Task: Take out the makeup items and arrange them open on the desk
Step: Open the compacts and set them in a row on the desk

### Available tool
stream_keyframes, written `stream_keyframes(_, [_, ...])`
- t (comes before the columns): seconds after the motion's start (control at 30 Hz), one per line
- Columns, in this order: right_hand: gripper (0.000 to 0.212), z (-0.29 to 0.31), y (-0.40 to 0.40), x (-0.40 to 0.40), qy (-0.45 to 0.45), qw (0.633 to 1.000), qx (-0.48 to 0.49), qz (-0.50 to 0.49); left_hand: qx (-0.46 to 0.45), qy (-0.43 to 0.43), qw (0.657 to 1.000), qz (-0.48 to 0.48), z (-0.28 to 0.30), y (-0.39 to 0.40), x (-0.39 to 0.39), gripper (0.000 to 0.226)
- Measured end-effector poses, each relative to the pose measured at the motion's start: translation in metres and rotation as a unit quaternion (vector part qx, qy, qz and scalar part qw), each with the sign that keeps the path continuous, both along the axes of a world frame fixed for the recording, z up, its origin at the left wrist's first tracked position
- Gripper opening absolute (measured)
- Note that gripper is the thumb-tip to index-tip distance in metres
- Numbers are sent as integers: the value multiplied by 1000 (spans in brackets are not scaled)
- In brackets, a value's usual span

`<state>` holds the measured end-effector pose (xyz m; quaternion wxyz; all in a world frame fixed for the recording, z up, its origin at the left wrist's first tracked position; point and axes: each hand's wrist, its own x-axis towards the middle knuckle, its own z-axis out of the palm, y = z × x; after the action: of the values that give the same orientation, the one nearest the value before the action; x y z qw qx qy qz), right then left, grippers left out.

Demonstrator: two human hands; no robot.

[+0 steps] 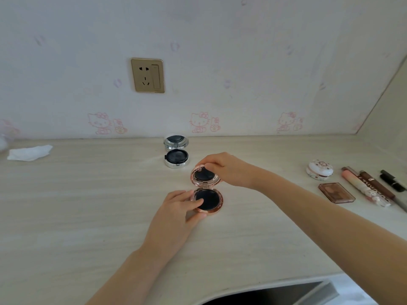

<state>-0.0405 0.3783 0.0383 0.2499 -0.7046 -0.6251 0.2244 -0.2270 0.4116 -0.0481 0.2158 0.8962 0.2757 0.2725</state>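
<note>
Head view, the only feed I have. Rose-gold compact (pixel 207 191) sits mid-bench (pixel 88 205), hinged open, lid tilted up at the far side, base flat with a dark pad showing. My left hand (pixel 176 214) grips the base: fingers (pixel 193 202) curled over its left rim, thumb against the near edge. My right hand (pixel 224 169) holds the lid, fingers curled over its top edge from the right.

Behind it, nearer the wall, silver compact (pixel 176 153) stands already open, lid upright, dark insert in the base. Apart from the rose-gold one, not touching.

Right side of the bench, well apart from the hands: white floral round case (pixel 319 169), closed. Just in front of it a brown eyeshadow palette (pixel 336 192), lying flat; can't tell if its lid is open or just clear. Beside those, three stick items lying roughly parallel: pink tube (pixel 361 187), brown tube (pixel 376 183), black tube (pixel 393 180). Caps too small to read.

Far left: crumpled white tissue (pixel 29 153) on the bench. Gold wall socket (pixel 148 75) above, on cartoon-cat wallpaper.
</note>
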Motion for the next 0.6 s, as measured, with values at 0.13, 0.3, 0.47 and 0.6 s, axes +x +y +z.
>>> stream_keyframes(0.13, [29,-1,-1,1,10,1000,-2,3,-5,-10,1000,6,0,0,-1,35])
stream_keyframes(0.3, [29,-2,-4,1,17,1000,-1,8,0,-11,1000,6,-2,1,0,35])
stream_keyframes(0.47, [30,-1,-9,0,43,999,-9,7,-5,-16,1000,8,-3,1,0,35])
stream_keyframes(0.6, [32,1,-13,0,26,1000,-18,-1,-11,-15,1000,6,-1,1,0,35])
